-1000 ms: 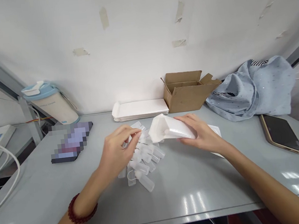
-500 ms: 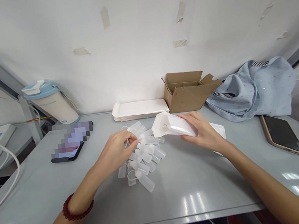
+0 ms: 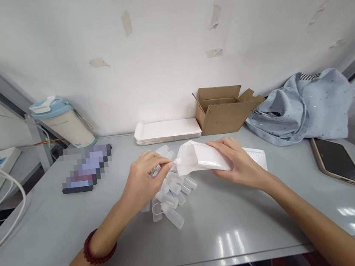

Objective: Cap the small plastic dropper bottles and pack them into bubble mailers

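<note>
My left hand (image 3: pixel 147 175) pinches the tip of a small translucent dropper bottle (image 3: pixel 177 161) between thumb and fingers. That bottle is at the mouth of a white padded envelope (image 3: pixel 212 156), and most of its body is hidden by the envelope flap. My right hand (image 3: pixel 240 160) is wrapped round the envelope, which lies on its side with its opening toward my left hand. Below my left hand spreads a heap of similar plastic bottles (image 3: pixel 174 216) with looped caps. Another white padded envelope (image 3: pixel 257 156) rests on the table, partly behind my right hand.
At the wall lie a stack of white envelopes (image 3: pixel 167 129) and an open cardboard box (image 3: pixel 222 117). A tumbler (image 3: pixel 71 128) and a phone with a blurred screen (image 3: pixel 88 168) are on the left. A blue cloth bag (image 3: pixel 318 104) and a dark phone (image 3: pixel 337 161) are on the right.
My left hand has moved right with a bottle, from the heap to the envelope's mouth. The envelope in my right hand has shifted slightly left and down.
</note>
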`<state>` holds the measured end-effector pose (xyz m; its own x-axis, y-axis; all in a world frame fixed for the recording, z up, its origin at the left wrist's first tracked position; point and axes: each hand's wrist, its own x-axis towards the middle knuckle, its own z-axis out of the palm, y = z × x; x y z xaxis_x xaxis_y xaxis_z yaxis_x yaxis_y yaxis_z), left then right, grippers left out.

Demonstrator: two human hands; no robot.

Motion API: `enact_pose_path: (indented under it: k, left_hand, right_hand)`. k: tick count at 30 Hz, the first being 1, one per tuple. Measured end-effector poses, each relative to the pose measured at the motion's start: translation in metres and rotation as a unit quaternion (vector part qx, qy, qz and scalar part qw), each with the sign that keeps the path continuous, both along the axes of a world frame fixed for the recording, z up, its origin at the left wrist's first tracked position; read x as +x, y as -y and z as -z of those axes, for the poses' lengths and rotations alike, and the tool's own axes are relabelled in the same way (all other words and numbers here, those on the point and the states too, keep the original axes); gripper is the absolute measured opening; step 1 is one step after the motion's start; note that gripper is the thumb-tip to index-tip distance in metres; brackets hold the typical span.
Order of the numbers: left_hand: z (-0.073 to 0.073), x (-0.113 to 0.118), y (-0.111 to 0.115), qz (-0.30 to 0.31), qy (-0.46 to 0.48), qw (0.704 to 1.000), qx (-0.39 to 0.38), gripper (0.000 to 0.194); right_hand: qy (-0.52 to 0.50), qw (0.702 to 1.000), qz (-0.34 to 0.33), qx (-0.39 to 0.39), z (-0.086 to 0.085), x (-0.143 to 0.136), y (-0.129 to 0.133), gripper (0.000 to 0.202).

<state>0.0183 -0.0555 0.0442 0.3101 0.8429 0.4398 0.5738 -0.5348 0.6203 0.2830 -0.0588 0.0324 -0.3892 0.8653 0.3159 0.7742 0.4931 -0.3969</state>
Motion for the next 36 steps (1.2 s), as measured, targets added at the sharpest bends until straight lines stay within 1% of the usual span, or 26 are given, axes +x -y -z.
enact_pose_path:
  k: [2,4,7,10,12,15,17,19,21,22,23,25,27,30,32,34,36]
  left_hand:
    - [0.006,0.004,0.001,0.013,-0.006,0.999,0.04,0.014]
    - [0.01,0.008,0.002,0.021,-0.02,0.995,0.099,0.014]
    - [0.012,0.013,0.006,0.027,-0.051,0.985,0.162,0.014]
    - [0.01,0.018,0.013,0.016,-0.076,0.981,0.179,0.017]
    - [0.008,0.019,0.016,0.009,-0.085,0.981,0.173,0.02]
    - [0.004,0.016,0.016,0.008,-0.058,0.985,0.163,0.014]
    - [-0.001,0.009,0.011,-0.011,-0.026,0.987,0.16,0.008]
    - [-0.005,-0.001,0.005,-0.053,-0.017,0.989,0.138,0.01]
    - [-0.009,-0.012,-0.003,-0.109,-0.047,0.99,0.08,0.013]
    - [-0.01,-0.018,-0.006,-0.126,-0.073,0.989,0.038,0.015]
    - [-0.011,-0.022,-0.009,-0.135,-0.099,0.986,-0.006,0.016]
    - [-0.011,-0.029,-0.014,-0.134,-0.141,0.978,-0.082,0.022]
    - [-0.009,-0.032,-0.017,-0.124,-0.161,0.971,-0.124,0.027]
    - [-0.005,-0.032,-0.019,-0.126,-0.17,0.967,-0.139,0.031]
    - [-0.003,-0.032,-0.02,-0.131,-0.175,0.966,-0.14,0.029]
    - [-0.003,-0.031,-0.021,-0.12,-0.169,0.968,-0.138,0.026]
    - [-0.007,-0.03,-0.02,-0.106,-0.139,0.975,-0.135,0.025]
  right_hand:
    - [0.007,1.0,-0.014,0.007,0.0,-0.003,0.003,0.062]
    - [0.012,1.0,-0.024,0.011,0.0,-0.007,0.005,0.062]
    - [0.01,0.999,-0.043,0.009,-0.001,-0.013,0.011,0.063]
    - [0.006,0.998,-0.064,0.007,-0.002,-0.02,0.017,0.064]
    - [0.004,0.997,-0.074,0.008,-0.002,-0.023,0.019,0.064]
    - [-0.005,0.997,-0.069,0.014,-0.002,-0.02,0.017,0.064]
    - [-0.012,0.998,-0.049,0.026,-0.002,-0.014,0.011,0.062]
    - [-0.016,0.999,-0.019,0.04,-0.002,-0.005,0.003,0.06]
    - [-0.014,0.999,0.014,0.048,-0.001,0.005,-0.004,0.056]
    - [-0.011,0.998,0.029,0.048,0.0,0.009,-0.007,0.055]
    - [-0.008,0.998,0.04,0.052,0.001,0.012,-0.01,0.054]
    - [0.001,0.997,0.054,0.059,0.003,0.016,-0.013,0.054]
    - [0.012,0.996,0.058,0.064,0.005,0.017,-0.015,0.055]
    - [0.024,0.996,0.052,0.069,0.007,0.016,-0.015,0.054]
    - [0.028,0.996,0.047,0.072,0.007,0.015,-0.015,0.053]
    - [0.03,0.996,0.043,0.075,0.008,0.015,-0.015,0.052]
    - [0.032,0.996,0.039,0.076,0.008,0.014,-0.014,0.052]
